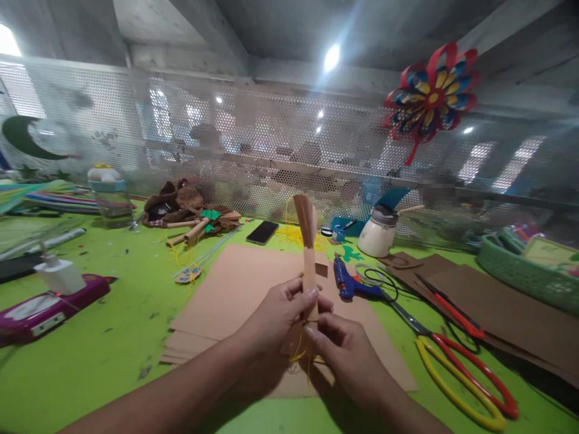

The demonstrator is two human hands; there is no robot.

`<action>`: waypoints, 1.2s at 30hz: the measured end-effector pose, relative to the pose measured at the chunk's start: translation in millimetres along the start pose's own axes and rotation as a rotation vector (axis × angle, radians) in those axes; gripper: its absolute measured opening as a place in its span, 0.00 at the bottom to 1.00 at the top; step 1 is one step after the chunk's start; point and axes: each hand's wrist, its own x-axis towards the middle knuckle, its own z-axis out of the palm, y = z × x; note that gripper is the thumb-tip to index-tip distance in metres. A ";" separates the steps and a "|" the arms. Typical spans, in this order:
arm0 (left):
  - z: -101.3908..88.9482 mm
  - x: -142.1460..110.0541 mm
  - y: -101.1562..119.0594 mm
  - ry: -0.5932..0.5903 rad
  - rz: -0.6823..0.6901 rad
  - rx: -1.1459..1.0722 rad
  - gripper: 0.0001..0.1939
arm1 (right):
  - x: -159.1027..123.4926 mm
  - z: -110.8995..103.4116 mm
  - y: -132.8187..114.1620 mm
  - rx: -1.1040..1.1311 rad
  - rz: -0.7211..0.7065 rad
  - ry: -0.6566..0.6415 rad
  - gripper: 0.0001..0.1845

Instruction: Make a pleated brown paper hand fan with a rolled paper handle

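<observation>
Tan paper roll (309, 268) held upright in a double pinch

The left hand (283, 304) grips the roll's middle, thumb in front and fingers curled behind. The right hand (350, 346) sits lower, its thumb and fingertips closed on the bottom end, just under a yellow thread (297, 354) that rounds the roll and dangles in loose strands.

The roll's long axis runs nearly vertical through both pinches. Most of it lies above the grip: the bare shaft rises from the left thumb and opens into a darker fan (306, 222) on top. The left hand is the nearer to that fan, the right to the thread.

Beneath the hands, a paper stack (244, 283) lies on the green tabletop (108, 355). By the stack's far right corner rests a blue glue gun (350, 286); off its right edge lie large scissors (459, 355). A phone (263, 232) lies toward the tabletop's far edge.
</observation>
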 end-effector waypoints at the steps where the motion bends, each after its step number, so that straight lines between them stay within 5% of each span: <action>1: -1.7 2.0 0.8 -0.005 -0.002 0.014 0.13 | -0.2 -0.1 0.5 0.027 0.019 -0.015 0.23; 18: -11.0 9.9 7.4 -0.009 0.065 0.031 0.16 | -5.0 2.4 -4.0 0.027 0.019 -0.094 0.22; 28: -5.2 5.6 11.5 0.055 0.092 0.035 0.16 | -5.1 5.4 1.6 0.213 0.085 -0.180 0.19; 36: -3.6 -4.2 18.7 -0.186 -0.008 -0.122 0.19 | -5.2 -6.1 -8.2 0.591 0.110 -0.322 0.14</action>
